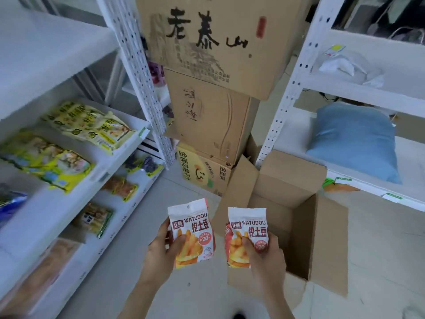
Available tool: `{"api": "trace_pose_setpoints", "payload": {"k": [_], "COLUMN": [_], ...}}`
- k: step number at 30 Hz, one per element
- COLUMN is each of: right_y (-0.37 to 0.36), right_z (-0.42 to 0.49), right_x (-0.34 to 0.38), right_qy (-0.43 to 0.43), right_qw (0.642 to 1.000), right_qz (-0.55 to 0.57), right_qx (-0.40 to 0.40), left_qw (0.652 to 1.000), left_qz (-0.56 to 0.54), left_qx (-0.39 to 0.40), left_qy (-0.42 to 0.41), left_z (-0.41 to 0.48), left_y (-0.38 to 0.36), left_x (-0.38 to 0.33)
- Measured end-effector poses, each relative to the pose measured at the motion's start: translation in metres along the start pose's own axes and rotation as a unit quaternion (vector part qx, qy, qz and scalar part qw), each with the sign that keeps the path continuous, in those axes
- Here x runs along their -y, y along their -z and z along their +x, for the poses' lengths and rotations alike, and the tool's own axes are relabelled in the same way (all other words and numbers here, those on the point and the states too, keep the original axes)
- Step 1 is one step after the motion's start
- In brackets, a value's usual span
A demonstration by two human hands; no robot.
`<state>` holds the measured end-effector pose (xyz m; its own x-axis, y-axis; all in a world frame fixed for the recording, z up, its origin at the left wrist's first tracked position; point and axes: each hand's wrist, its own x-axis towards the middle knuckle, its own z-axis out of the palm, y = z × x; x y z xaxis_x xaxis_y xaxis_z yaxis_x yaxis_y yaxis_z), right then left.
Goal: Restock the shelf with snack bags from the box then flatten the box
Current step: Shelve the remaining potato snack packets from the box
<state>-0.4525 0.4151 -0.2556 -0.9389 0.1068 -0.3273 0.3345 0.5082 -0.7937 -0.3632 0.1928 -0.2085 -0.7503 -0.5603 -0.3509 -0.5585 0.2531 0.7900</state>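
My left hand [161,252] grips a white and orange snack bag [192,229] printed WATUDOU, held upright over the floor. My right hand [264,256] grips a second, matching snack bag [247,231], with a further red-edged bag showing just behind it. Both sit left of the open cardboard box [322,238] on the floor, whose flaps stand up; its inside looks dark and I cannot tell what is in it. The white shelf [57,203] to my left carries yellow, blue and orange snack packs on its tiers.
A stack of three cardboard boxes [207,116] rises straight ahead between two white racks. The right rack [287,107] holds a blue pillow [354,139] and crumpled white plastic. Grey floor lies between the shelf and the open box.
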Motion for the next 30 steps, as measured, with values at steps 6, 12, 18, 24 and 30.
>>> {"api": "trace_pose_setpoints", "payload": {"k": [6, 12, 18, 24, 30], "right_y": [-0.041, -0.083, -0.121, -0.156, -0.175], "right_z": [-0.089, -0.164, -0.217, -0.257, -0.280], "right_x": [0.059, 0.116, 0.172, 0.227, 0.292], "right_qy": [0.072, 0.149, 0.212, 0.260, 0.317], "right_qw": [0.996, 0.984, 0.966, 0.947, 0.924], "right_qz": [-0.001, -0.018, -0.012, -0.008, -0.005], "right_qx": [0.047, 0.099, 0.150, 0.188, 0.214], "left_qw": [0.997, 0.988, 0.974, 0.956, 0.936], "left_qz": [-0.039, -0.062, -0.077, -0.101, -0.076], "left_qx": [-0.061, -0.139, -0.209, -0.275, -0.342], "left_qy": [0.009, 0.017, 0.037, 0.035, 0.010], "left_z": [-0.060, -0.112, -0.151, -0.172, -0.175], "left_y": [0.104, 0.195, 0.276, 0.342, 0.393], "left_x": [0.033, 0.057, 0.068, 0.066, 0.043]}}
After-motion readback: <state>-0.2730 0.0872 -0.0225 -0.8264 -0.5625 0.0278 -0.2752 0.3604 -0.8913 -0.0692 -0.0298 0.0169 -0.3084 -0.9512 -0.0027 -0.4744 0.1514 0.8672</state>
